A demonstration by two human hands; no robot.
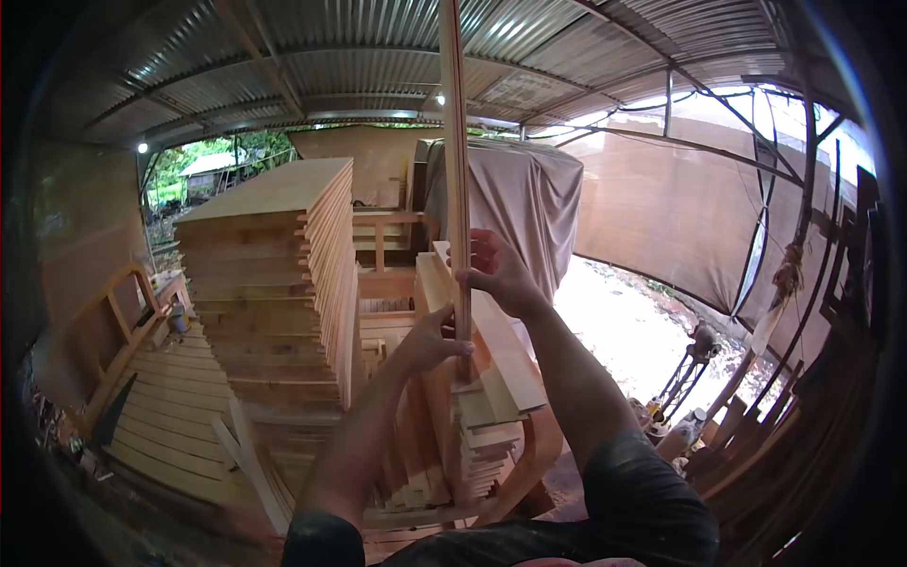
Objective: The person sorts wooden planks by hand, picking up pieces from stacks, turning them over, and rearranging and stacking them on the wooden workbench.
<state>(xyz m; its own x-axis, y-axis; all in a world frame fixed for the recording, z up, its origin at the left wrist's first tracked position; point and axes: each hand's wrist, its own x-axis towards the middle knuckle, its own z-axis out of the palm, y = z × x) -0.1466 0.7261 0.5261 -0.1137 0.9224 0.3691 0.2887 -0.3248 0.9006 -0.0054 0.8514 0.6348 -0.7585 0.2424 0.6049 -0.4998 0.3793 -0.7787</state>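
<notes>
A long, narrow wooden board (456,170) stands upright in front of me, its top running past the upper edge of the view. My left hand (433,344) grips its lower part, thumb across the near side and fingers partly hidden behind it. Higher up, my right hand (505,276) is closed at the board's right edge with its thumb on the near side. Below and beyond the hands lies a stack of pale planks (501,383), and the upright board's lower end is close to it.
A tall stack of wide boards (265,312) rises on the left. Behind the planks, a draped cover (529,189) hangs over something large. A wooden frame (118,317) leans at far left above the slatted floor (175,416). Leaning timber (803,444) lines the right side.
</notes>
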